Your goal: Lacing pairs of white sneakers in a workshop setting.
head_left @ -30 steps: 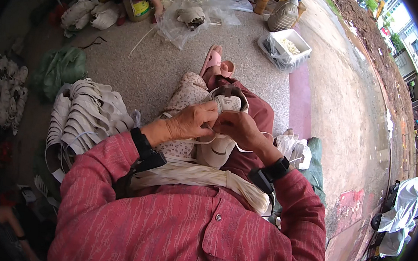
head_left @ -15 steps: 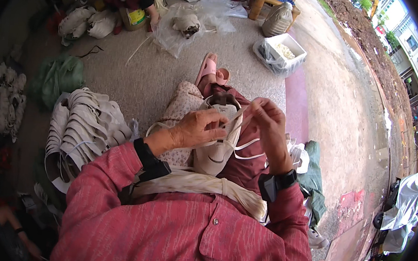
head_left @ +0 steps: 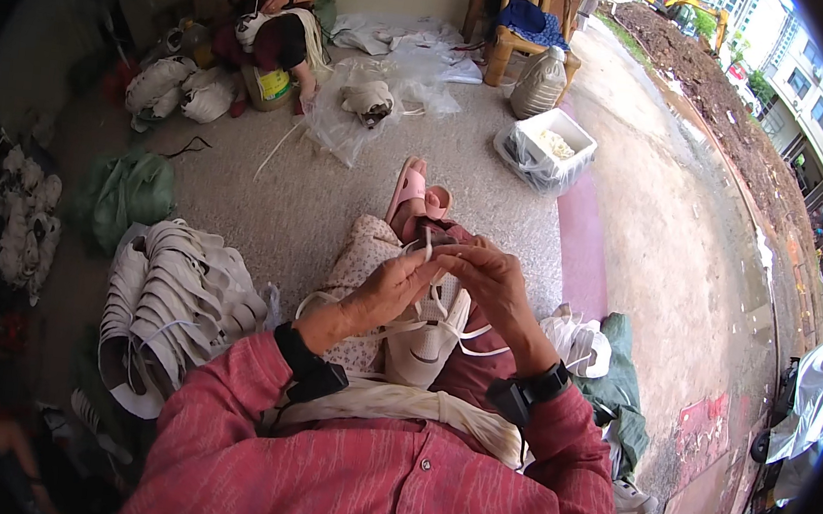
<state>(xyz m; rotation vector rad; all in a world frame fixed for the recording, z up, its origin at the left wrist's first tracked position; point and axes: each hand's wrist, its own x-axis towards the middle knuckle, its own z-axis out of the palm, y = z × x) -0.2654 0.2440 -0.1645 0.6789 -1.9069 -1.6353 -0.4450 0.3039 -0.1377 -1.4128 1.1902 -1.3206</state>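
A cream shoe upper (head_left: 414,354) lies on my lap, its toe toward me, with white lace partly threaded through it. Above its tongue end my two hands meet, fingertips touching. A short piece of white shoelace (head_left: 427,247) sticks up at the fingers of my left hand (head_left: 383,292), which is closed on it. My right hand (head_left: 490,282) is closed in a pinch at the same spot, on the lace. Loose lace loops out on both sides of the upper. A thick bundle of cream laces (head_left: 407,404) lies across my waist.
Stacked white shoe uppers (head_left: 174,308) stand at my left, a green sack (head_left: 130,192) beyond. Ahead are a lined white box (head_left: 550,151), a filled sack (head_left: 541,83) and a bamboo chair (head_left: 511,44). Another person (head_left: 276,1) sits far left. More uppers (head_left: 576,344) lie at my right.
My hands, apart before, have come together over the far end of the upper. My right hand moved left and my left hand forward. The view has tilted up, showing more of the other person.
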